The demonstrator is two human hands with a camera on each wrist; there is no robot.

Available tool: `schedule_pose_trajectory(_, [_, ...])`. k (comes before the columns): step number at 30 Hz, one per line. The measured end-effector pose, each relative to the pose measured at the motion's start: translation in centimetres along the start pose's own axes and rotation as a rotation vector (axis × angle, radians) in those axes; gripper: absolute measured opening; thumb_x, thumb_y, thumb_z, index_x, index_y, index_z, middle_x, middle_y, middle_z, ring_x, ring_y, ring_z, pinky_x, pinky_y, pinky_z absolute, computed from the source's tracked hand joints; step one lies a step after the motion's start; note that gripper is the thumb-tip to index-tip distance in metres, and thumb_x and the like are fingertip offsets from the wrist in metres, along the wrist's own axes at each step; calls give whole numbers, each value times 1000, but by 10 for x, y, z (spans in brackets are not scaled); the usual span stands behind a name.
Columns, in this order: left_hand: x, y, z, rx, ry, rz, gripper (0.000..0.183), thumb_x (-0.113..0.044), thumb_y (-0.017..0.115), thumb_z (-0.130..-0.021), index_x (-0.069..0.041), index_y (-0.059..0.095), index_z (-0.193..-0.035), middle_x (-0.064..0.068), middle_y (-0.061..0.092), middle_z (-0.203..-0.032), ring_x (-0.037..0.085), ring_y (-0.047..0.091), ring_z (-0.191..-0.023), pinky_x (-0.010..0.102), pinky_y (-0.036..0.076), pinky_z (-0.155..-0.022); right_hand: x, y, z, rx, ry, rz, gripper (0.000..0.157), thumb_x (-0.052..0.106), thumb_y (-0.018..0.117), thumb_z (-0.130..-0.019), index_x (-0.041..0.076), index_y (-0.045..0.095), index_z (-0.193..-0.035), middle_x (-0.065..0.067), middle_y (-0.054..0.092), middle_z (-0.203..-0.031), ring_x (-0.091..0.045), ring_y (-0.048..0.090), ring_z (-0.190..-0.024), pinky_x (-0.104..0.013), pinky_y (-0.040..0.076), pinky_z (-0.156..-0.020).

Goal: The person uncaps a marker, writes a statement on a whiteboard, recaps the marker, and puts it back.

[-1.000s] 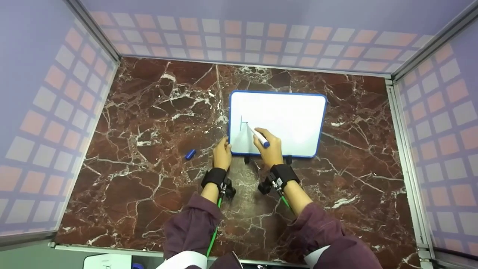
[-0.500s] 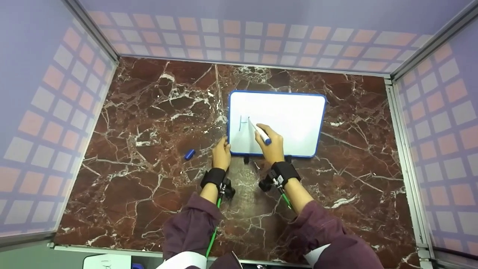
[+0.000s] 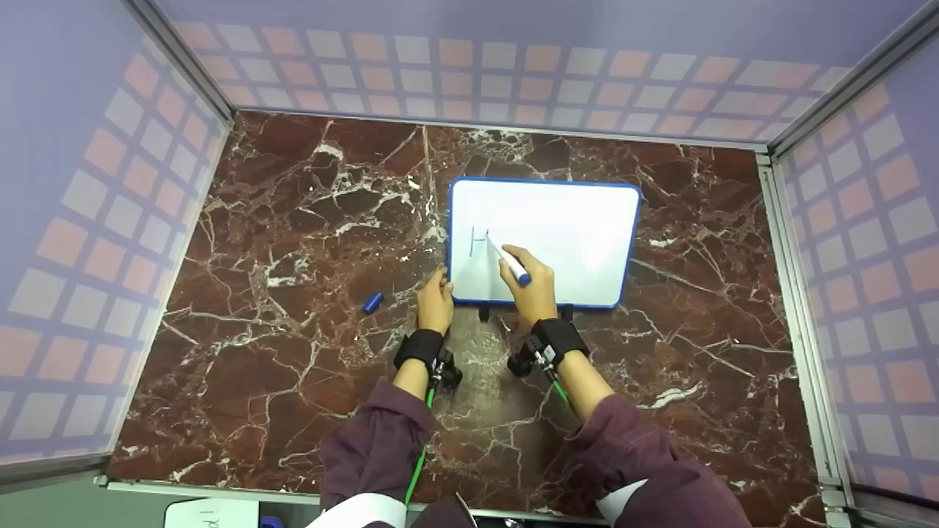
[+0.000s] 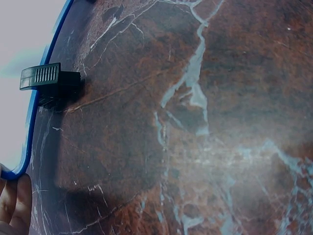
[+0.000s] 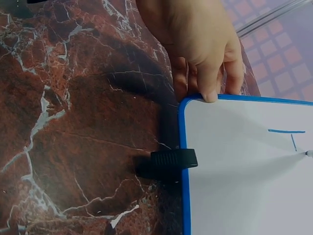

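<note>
A blue-framed whiteboard (image 3: 561,216) lies on the marbled table. My left hand (image 3: 436,304) grips its near left corner; in the right wrist view the thumb (image 5: 209,85) presses on the blue rim and the other fingers curl below. My right hand (image 3: 535,290) pinches a white marker (image 3: 511,262) with a blue end, tilted, its tip at the board's surface. Beside the tip stand thin blue strokes (image 5: 286,131), a long vertical line and a short horizontal one from its middle. The right hand lies outside both wrist views.
Left of the left hand lies a blue marker cap (image 3: 373,303). Black clips (image 5: 173,158) sit on the board's near edge. Pale panels with a checked pattern (image 3: 455,81) stand around the table (image 3: 293,381). Green cables (image 3: 417,469) run from the wrist cameras.
My right hand has shifted slightly up and right with the marker, its tip going from the short stroke's end to just above it. The left hand stays at the corner.
</note>
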State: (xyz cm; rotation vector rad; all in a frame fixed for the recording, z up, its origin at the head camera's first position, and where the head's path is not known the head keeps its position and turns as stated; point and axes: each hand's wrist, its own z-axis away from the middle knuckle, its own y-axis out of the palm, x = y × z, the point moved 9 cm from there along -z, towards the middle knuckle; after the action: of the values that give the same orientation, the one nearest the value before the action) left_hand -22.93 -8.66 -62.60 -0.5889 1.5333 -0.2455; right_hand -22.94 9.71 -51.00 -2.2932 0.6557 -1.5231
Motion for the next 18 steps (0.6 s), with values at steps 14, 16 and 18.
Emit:
schedule_pose_trajectory(14, [14, 7, -7, -36, 48, -124, 30, -12, 53, -91, -3, 58, -120, 16, 69, -101, 28, 65, -96, 37, 52, -84, -4, 3, 12, 13, 23, 33, 20, 11, 61, -85, 1, 68, -101, -16, 71, -89, -21, 62, -66, -31, 49, -60])
schedule_pose_trajectory(16, [61, 32, -19, -46, 93, -123, 32, -22, 52, -93, -13, 57, -123, 11, 69, -101, 23, 66, -95, 33, 52, -83, -4, 3, 14, 15, 21, 36, 19, 10, 61, -85, 1, 67, -100, -16, 71, -87, -22, 62, -65, -31, 49, -59])
schedule_pose_trajectory(18, [108, 57, -31, -60, 115, -107, 33, -31, 51, -93, -20, 56, -123, 8, 69, -101, 20, 66, -94, 31, 52, -82, -4, 3, 16, 17, 20, 41, 19, 10, 61, -84, 1, 68, -100, -15, 71, -86, -21, 63, -65, -31, 49, -59])
